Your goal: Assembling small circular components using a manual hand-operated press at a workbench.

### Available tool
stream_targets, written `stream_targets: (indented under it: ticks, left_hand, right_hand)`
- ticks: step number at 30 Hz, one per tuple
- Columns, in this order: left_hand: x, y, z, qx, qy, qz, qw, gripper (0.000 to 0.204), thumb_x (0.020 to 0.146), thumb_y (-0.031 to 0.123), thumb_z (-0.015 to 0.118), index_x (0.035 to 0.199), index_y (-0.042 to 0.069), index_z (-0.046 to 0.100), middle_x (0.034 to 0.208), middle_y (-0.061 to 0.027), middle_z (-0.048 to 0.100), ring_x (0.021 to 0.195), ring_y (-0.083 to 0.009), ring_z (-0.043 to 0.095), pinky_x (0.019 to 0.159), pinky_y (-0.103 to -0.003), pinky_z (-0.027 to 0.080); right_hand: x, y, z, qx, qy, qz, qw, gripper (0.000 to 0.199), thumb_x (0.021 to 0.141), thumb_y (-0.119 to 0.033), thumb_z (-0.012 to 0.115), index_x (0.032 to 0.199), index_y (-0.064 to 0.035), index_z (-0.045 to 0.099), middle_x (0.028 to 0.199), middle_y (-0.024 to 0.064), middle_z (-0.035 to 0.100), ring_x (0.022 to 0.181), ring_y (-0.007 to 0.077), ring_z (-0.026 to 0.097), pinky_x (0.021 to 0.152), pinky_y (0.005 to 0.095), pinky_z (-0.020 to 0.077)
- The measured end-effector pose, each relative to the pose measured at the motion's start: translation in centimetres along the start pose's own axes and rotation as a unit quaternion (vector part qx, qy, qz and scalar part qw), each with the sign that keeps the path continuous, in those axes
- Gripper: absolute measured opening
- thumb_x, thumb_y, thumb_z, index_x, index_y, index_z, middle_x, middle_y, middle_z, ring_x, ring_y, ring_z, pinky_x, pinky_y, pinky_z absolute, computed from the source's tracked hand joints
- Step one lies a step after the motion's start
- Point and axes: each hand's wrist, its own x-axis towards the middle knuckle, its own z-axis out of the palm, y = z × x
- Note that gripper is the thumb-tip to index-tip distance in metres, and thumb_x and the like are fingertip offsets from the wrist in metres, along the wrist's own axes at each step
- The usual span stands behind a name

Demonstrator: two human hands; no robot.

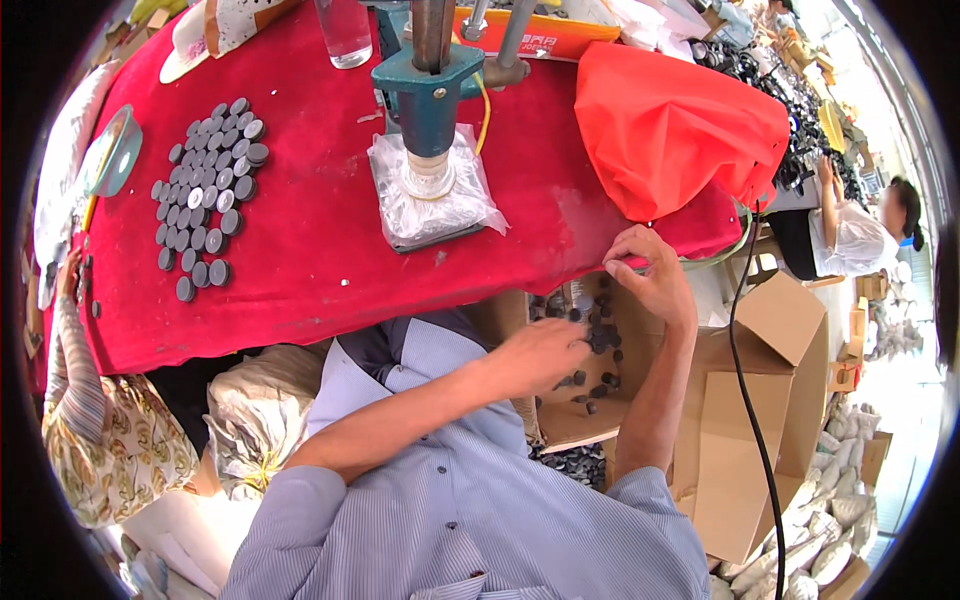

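Observation:
My left hand [548,356] is over a cardboard box [570,425] in front of the table; motion smears its fingers, and I cannot make out anything in them. Small dark round caps [600,340] lie scattered in that box, beside and beyond the hand. At the table's front edge, my right hand [650,275] is bent with thumb and fingertips drawn together. Whatever they pinch, if anything, is too small to make out. A teal bench press [418,90] stands on the red cloth [310,225], its base wrapped in clear plastic [440,228].
Several dark round caps [209,181] sit grouped at the table's left. A red bag [670,125] lies beyond my right hand. A black cable [748,375] hangs beside an open carton [745,440]. A clear cup [344,35] stands behind. Other people work at both sides.

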Motion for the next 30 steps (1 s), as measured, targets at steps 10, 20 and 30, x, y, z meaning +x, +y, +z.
stream_targets:
  ticks: [10,20,30]
  left_hand:
    - [-12.9,1.9,-12.5,-0.148,0.153,-0.233,0.949,0.014,0.091,0.009,0.070,0.103,0.001,0.071,0.096,-0.0109,0.072,0.090,-0.0256,0.070,0.078,-0.035,0.055]
    - [-16.2,9.1,-16.5,-0.258,0.286,-0.177,0.906,0.016,0.096,0.017,0.069,0.101,0.003,0.071,0.091,-0.0100,0.071,0.083,-0.0220,0.068,0.073,-0.035,0.052]
    - [-11.0,19.1,-22.9,-0.426,0.276,0.321,0.800,0.032,0.104,0.019,0.051,0.118,-0.004,0.067,0.106,-0.0175,0.066,0.089,-0.0275,0.064,0.079,-0.036,0.052]
  right_hand:
    - [2.2,-0.3,5.5,-0.099,0.215,0.002,0.972,0.014,0.077,-0.012,0.077,0.080,-0.0027,0.067,0.072,0.0098,0.061,0.068,0.0259,0.059,0.066,0.0384,0.0466]
    - [2.0,3.2,9.0,-0.231,0.409,-0.067,0.881,0.016,0.080,-0.010,0.070,0.074,-0.0063,0.056,0.065,0.0094,0.049,0.061,0.0284,0.048,0.059,0.0445,0.0354]
    - [2.9,6.2,8.7,-0.250,0.427,-0.109,0.862,0.014,0.085,-0.011,0.071,0.080,-0.0045,0.060,0.071,0.0117,0.059,0.066,0.0329,0.055,0.062,0.0475,0.0418]
